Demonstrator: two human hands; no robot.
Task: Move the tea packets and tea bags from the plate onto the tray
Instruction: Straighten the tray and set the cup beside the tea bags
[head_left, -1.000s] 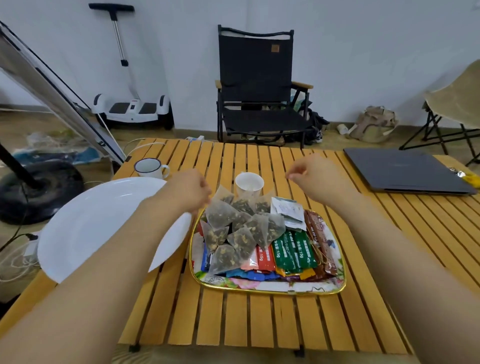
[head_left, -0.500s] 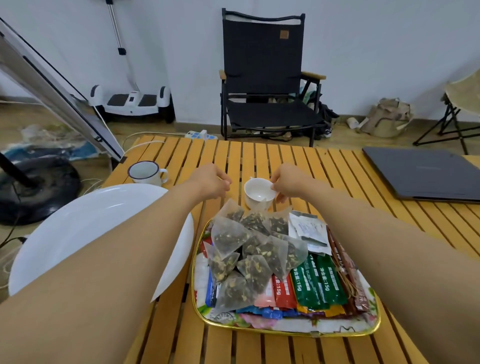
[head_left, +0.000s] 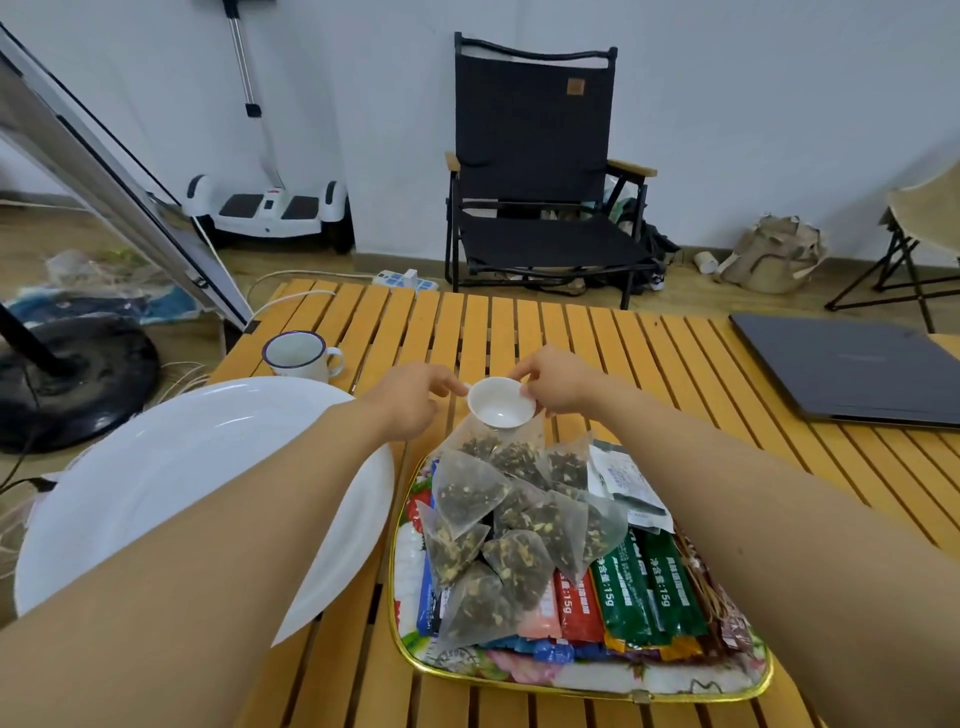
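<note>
Both hands are up at the far end of the tray, and the thing between them is no tea at all: a small white porcelain cup (head_left: 501, 410), tipped toward the camera so its bare inside shows. The left hand (head_left: 410, 397) has its fingertips pinched on the cup's left rim, and the right hand (head_left: 558, 384) pinches the right rim, thumb and fingers curled round the edge. Look down and the real story is plain: the large round white plate (head_left: 156, 478) on the left shows no packets on any part not hidden by the left forearm, while the gold-rimmed floral tray (head_left: 587, 686) is heaped. Clear pyramid tea bags of dark leaves (head_left: 511, 525) sit piled on top, with the flat red, green and blue tea packets (head_left: 631, 584) fanned beneath them and a white sachet (head_left: 623, 480) at the far right corner. So the transfer itself looks finished, or as near as can be judged. The cup hangs over the tray's far edge, just touching the rearmost bag, it seems. The next move likely calls for a steady two-handed set-down on the yellow slatted wooden table (head_left: 649, 353), clear of the heap, since a nudge could tumble those light bags.
</note>
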